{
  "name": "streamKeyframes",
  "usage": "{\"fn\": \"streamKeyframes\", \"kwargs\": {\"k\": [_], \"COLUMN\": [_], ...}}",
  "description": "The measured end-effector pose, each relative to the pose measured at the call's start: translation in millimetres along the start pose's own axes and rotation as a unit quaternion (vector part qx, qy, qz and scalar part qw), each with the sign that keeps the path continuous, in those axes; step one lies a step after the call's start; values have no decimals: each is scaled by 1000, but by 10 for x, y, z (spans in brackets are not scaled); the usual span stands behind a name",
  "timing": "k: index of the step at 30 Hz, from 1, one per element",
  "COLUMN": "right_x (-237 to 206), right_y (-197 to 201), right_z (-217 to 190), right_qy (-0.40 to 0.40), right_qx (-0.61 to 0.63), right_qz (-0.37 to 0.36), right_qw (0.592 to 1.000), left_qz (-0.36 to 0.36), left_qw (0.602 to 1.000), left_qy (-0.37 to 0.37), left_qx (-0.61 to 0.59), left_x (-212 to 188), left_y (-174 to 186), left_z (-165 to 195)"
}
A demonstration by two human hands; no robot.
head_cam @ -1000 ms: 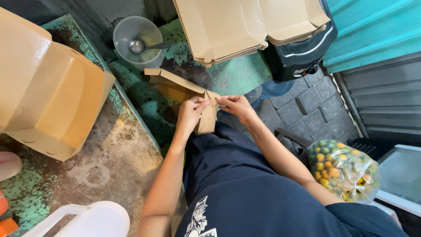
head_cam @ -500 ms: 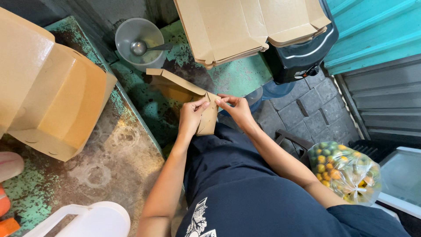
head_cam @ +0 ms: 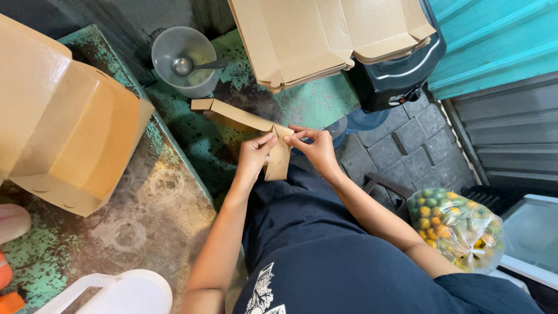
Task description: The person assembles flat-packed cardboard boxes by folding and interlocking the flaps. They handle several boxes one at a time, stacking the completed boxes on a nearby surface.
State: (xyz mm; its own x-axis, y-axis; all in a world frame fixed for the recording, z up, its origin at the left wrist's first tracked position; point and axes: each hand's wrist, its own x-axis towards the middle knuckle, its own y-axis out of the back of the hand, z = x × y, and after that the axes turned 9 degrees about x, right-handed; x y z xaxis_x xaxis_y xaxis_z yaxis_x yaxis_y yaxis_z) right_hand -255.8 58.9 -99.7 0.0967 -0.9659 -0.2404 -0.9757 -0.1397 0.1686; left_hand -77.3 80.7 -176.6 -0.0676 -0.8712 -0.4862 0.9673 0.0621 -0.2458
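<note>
A flat strip of brown cardboard point(head_cam: 256, 131) is held over the near edge of a worn green surface point(head_cam: 197, 134), above the lap of a person in dark clothing. The left hand point(head_cam: 254, 156) is pinched on the cardboard from the left side, and the right hand point(head_cam: 317, 148) is pinched on it from the right, the fingertips of both being brought close together at a fold near the top. A short flap of the cardboard hangs down between the two hands, while the long arm of it runs up and to the left.

Behind it on the surface a clear plastic cup point(head_cam: 181, 61) with a metal spoon point(head_cam: 189, 65) is seen, and a stack of flat cardboard boxes point(head_cam: 325, 38) rests on a black appliance point(head_cam: 401, 75). A folded cardboard box point(head_cam: 75, 128) is seen at the left, and a bag of small green and orange fruit point(head_cam: 456, 227) at the right.
</note>
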Motion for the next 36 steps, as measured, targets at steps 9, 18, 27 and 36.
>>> {"fn": "streamKeyframes", "kwargs": {"k": [9,18,27,36], "right_x": [211,209,188,159], "right_y": [110,32,29,161], "right_z": [-143,-20,101,-98], "right_qy": [-40,-83,-64,15], "right_qx": [115,115,21,-49], "right_qz": [-72,-114,-64,-56], "right_qw": [990,983,996,997], "left_qz": [-45,40,35,18], "left_qw": [999,986,982,986], "left_qy": [9,-112,-93,-144], "left_qx": [-16,117,162,80], "left_x": [-10,-7,11,-54], "left_y": [-17,-105,-167,-242], "left_z": [66,-16,-7,107]}}
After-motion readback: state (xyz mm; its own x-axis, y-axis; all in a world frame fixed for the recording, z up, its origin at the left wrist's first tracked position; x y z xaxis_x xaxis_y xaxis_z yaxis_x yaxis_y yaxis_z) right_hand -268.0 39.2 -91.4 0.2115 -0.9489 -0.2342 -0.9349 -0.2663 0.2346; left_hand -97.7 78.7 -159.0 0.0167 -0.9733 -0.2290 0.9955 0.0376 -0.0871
